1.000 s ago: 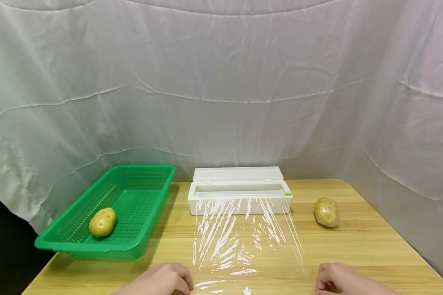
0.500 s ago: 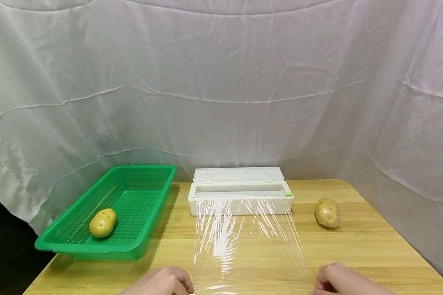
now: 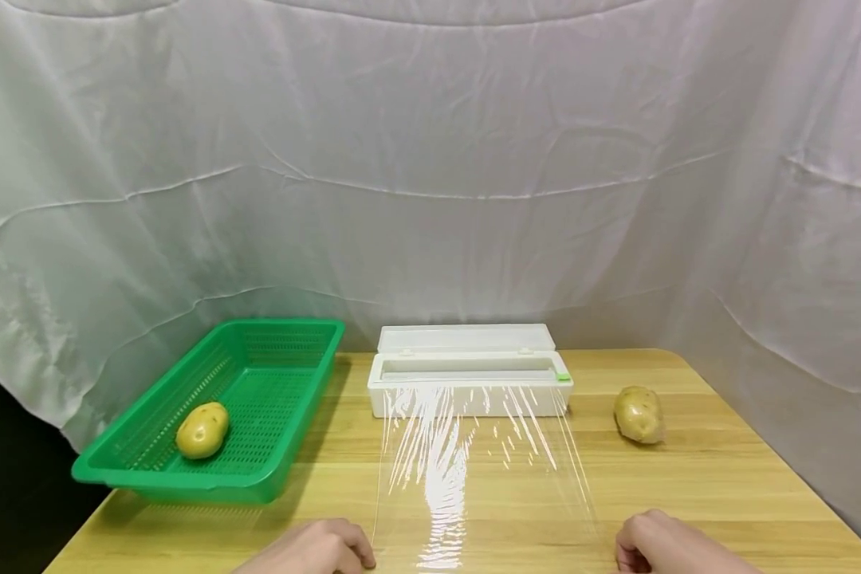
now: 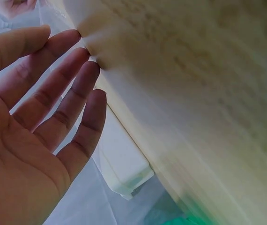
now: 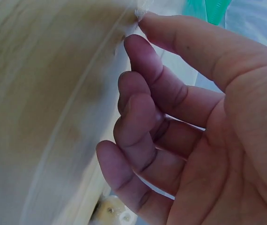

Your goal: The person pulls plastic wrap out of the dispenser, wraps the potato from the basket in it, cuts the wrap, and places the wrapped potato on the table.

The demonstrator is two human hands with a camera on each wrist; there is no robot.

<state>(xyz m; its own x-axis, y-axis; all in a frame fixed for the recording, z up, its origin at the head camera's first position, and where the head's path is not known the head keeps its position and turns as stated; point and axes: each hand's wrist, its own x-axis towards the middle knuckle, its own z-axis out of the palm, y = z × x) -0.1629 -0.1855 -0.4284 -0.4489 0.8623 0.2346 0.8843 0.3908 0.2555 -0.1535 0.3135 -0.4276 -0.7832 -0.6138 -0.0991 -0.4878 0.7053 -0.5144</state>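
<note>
Left hand (image 3: 316, 548), right hand (image 3: 678, 546), each pinching film (image 3: 442, 510), stretched from box (image 3: 469, 376) near table's (image 3: 732, 486) far edge, potato (image 3: 638, 414) near right edge

Clear plastic film (image 3: 477, 478) (glossy, streaked with glare) stretches from the front of a white box (image 3: 469, 399), whose lid (image 3: 466, 339) stands open behind; the left hand (image 3: 316, 548) and right hand (image 3: 674, 546) pinch the film's near sides.
</note>
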